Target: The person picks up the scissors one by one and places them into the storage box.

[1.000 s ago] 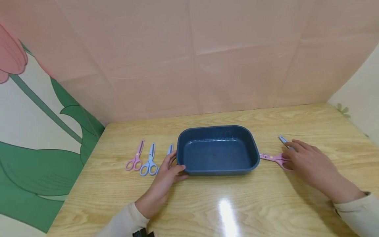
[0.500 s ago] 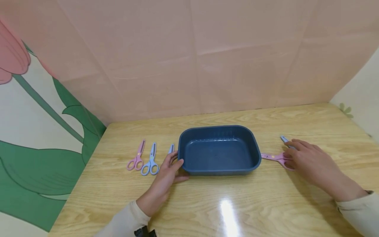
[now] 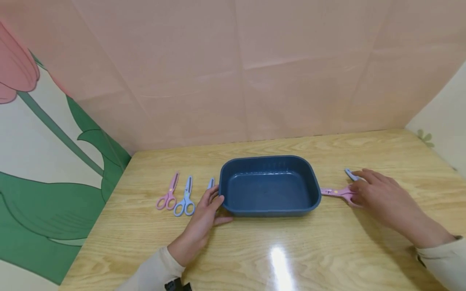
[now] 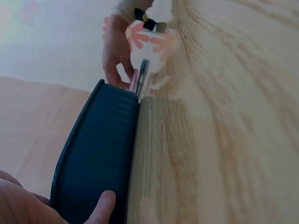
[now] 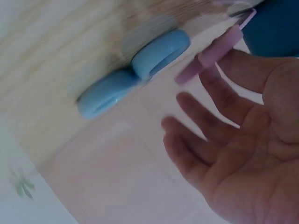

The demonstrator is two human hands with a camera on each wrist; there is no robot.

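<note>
A dark blue plastic bin [image 3: 269,190] stands upright on the table. My left hand [image 3: 204,214] grips its left end, thumb at the rim; in the left wrist view, one finger [image 4: 105,205] of that hand lies along the bin's wall. Right of the bin, my right hand [image 3: 386,202] pinches the handle of pink scissors [image 3: 333,192] between thumb and index finger, the other fingers loosely bent. The scissors' blades point left, close to the bin. Blue scissors [image 3: 350,174] lie just behind, partly hidden by the right hand; their loops [image 5: 161,53] show in the right wrist view.
Left of the bin lie another pair of pink scissors [image 3: 169,194] and light blue scissors [image 3: 186,198]. A further blue pair [image 3: 211,183] is mostly covered by the left hand. A pink sheet [image 3: 236,81] hangs behind the wooden table [image 3: 233,258].
In the right hand, the handle of the pink scissors has tilted up slightly. The left hand keeps its place on the bin, its thumb shifted a little at the rim.
</note>
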